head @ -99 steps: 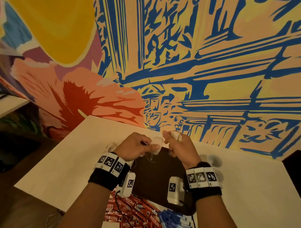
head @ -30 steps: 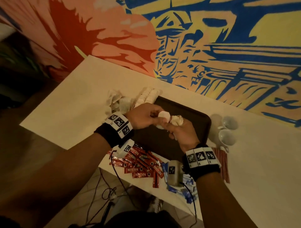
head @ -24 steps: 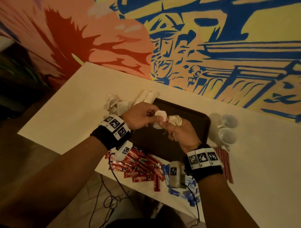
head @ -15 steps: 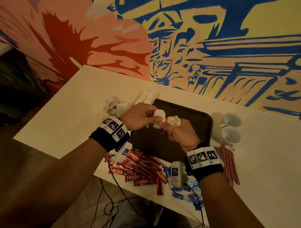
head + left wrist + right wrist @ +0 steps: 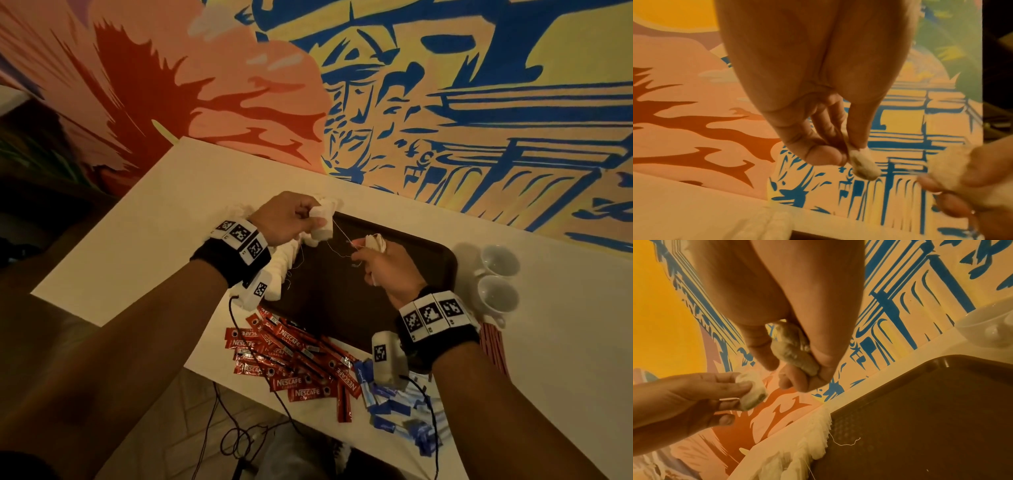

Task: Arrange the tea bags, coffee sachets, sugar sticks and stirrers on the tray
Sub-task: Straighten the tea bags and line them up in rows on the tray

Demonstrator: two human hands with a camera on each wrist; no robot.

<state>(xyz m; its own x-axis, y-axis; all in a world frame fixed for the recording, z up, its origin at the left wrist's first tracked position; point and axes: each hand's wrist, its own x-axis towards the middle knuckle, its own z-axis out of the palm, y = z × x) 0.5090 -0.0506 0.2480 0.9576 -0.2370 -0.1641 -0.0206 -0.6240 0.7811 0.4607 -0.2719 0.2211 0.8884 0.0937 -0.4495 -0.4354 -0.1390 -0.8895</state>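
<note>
Above the dark brown tray my left hand pinches one white tea bag between thumb and fingers, also plain in the left wrist view. My right hand grips a small bunch of tea bags over the tray's middle; the right wrist view shows one of them in its curled fingers. Thin strings run between the two hands. A row of tea bags lies along the tray's left edge.
Red coffee sachets lie heaped at the table's near edge. Blue sugar sticks lie beside them on the right. Red stirrers and two white cups sit right of the tray. A painted wall stands close behind.
My hands have drawn apart: the left one moved up and left with a single tea bag, pulling its string away from the bunch in the right hand.
</note>
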